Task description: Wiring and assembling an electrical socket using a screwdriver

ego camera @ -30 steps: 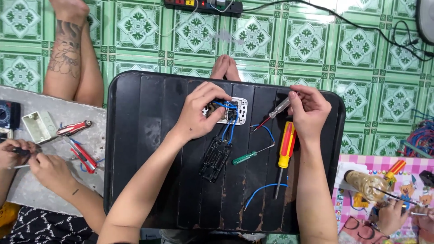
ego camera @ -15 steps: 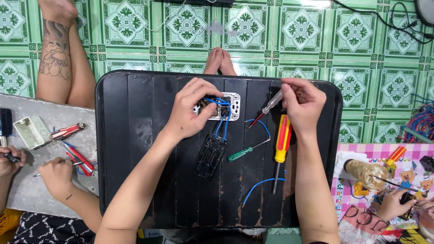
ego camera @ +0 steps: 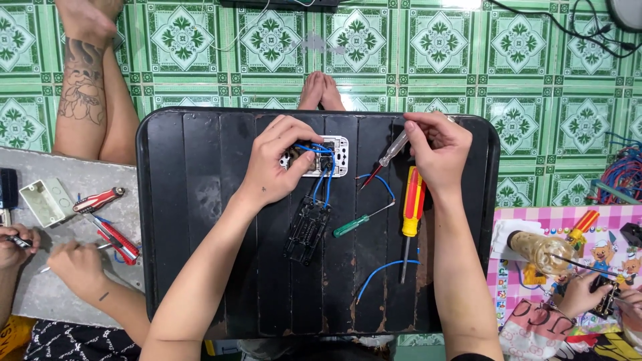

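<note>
Left hand (ego camera: 277, 157) clamped over white socket plate (ego camera: 328, 157) at far middle of black tray-table (ego camera: 200, 200), fingers curled shut on it; blue wires (ego camera: 322, 184) trail to black module (ego camera: 306, 230) lying just nearer; right hand (ego camera: 435, 147) pinches clear-handled tester screwdriver (ego camera: 390, 150), tip aimed toward plate, short of it; plate looks light, rigid plastic, slick faced; best held by edges; wires springy, likely tug; yellow screwdriver (ego camera: 411, 207) and green one (ego camera: 358, 224) lie idle beside.

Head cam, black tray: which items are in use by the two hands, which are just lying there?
In use:
left hand on white socket plate with blue wires
right hand holding clear tester screwdriver

Lying about:
black part
green screwdriver
yellow and red screwdriver
loose blue wire
</note>
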